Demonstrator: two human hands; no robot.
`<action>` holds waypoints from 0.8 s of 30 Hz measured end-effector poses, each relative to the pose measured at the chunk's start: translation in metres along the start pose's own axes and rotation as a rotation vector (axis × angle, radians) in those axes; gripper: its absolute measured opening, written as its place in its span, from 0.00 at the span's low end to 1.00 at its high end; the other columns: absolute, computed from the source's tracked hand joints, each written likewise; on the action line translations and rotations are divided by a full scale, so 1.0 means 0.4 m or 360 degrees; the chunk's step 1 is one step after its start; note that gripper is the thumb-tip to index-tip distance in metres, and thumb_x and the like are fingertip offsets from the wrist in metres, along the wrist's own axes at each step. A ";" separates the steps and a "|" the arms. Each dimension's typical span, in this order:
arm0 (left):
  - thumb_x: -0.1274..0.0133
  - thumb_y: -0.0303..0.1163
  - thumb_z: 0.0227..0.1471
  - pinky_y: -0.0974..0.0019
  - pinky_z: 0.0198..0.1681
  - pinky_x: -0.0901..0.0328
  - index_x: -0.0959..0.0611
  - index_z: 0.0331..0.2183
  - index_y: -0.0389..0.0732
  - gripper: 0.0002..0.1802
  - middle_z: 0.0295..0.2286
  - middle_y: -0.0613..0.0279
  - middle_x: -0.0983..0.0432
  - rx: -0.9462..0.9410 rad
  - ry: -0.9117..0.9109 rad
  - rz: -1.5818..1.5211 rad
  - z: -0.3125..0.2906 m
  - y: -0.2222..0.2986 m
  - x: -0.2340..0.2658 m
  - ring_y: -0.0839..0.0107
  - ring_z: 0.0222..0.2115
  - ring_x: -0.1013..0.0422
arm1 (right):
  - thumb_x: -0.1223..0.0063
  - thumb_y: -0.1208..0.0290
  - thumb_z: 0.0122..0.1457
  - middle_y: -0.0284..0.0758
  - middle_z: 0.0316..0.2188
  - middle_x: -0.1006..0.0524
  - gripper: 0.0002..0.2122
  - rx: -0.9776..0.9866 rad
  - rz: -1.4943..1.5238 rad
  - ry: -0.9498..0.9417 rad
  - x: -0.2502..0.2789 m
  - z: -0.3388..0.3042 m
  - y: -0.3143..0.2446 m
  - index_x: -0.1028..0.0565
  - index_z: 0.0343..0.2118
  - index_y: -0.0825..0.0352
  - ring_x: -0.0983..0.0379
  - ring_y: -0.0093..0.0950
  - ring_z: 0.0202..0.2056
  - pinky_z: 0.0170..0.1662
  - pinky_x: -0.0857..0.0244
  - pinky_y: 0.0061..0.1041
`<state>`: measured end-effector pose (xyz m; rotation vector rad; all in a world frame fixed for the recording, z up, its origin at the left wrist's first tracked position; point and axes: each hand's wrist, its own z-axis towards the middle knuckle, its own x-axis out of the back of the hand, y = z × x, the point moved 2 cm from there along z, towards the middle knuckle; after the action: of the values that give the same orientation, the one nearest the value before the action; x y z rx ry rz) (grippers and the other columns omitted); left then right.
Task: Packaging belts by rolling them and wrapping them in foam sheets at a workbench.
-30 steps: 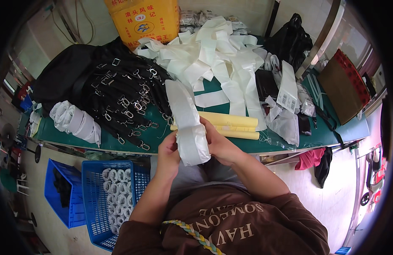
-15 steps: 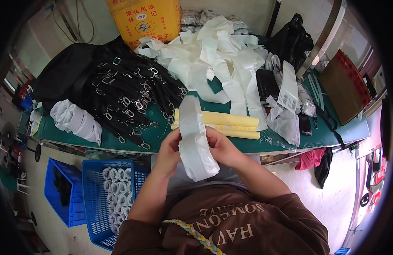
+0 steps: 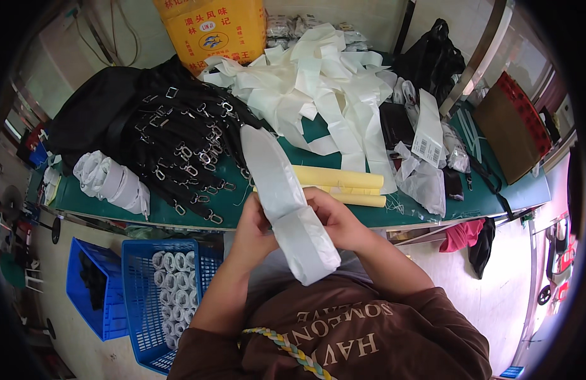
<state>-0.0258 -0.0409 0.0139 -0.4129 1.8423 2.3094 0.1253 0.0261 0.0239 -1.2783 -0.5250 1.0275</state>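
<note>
A pale strip, which looks like coated paper, forms part of a white bundle [image 3: 303,244] in front of my chest. Its long end stands up and leans to the left over the table edge; the lower part bends toward me in a thick folded loop. My left hand [image 3: 253,228] grips the bundle from the left, its fingers curled behind it. On the other side, my right hand [image 3: 339,223] is closed on it, with the thumb near the fold. The strip hides some fingertips. Just beyond my hands, yellow paper rolls [image 3: 350,179] lie on the green table [image 3: 229,206].
Black straps [image 3: 179,139] with metal clasps are piled at the left, by a white wrapped bundle [image 3: 109,180]. Loose white strips [image 3: 324,82] heap up behind. A yellow carton [image 3: 210,31] stands at the back. A blue basket [image 3: 137,304] below holds several white rolls.
The strip's upper end has swung to the left and its lower loop has come down to the right, nearer my chest. Both hands have kept hold of it.
</note>
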 end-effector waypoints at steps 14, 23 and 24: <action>0.39 0.24 0.40 0.69 0.43 0.35 0.27 0.44 0.35 0.26 0.39 0.62 0.27 -0.0096 0.0099 0.0270 0.010 -0.005 -0.006 0.74 0.40 0.30 | 0.48 0.72 0.56 0.32 0.38 0.28 0.21 -0.0503 0.0435 0.0164 -0.012 -0.020 0.018 0.42 0.49 0.70 0.31 0.19 0.39 0.40 0.35 0.22; 0.41 0.24 0.43 0.71 0.39 0.33 0.23 0.40 0.35 0.18 0.36 0.62 0.24 0.0307 0.0016 -0.0072 -0.016 -0.004 -0.050 0.76 0.35 0.28 | 0.43 0.76 0.49 0.32 0.37 0.34 0.22 -0.0025 -0.0385 0.0158 0.040 -0.025 -0.025 0.34 0.48 0.66 0.33 0.23 0.35 0.44 0.39 0.20; 0.42 0.24 0.44 0.71 0.40 0.34 0.25 0.41 0.35 0.19 0.37 0.61 0.25 0.0337 -0.0021 -0.0045 -0.016 -0.009 -0.055 0.75 0.36 0.28 | 0.43 0.77 0.49 0.31 0.37 0.33 0.20 0.0060 -0.0539 0.0170 0.044 -0.026 -0.021 0.33 0.47 0.67 0.33 0.21 0.36 0.43 0.38 0.19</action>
<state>-0.0031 -0.0451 0.0160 -0.3895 2.0331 2.0654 0.1452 0.0360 0.0253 -1.1562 -0.6125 0.6802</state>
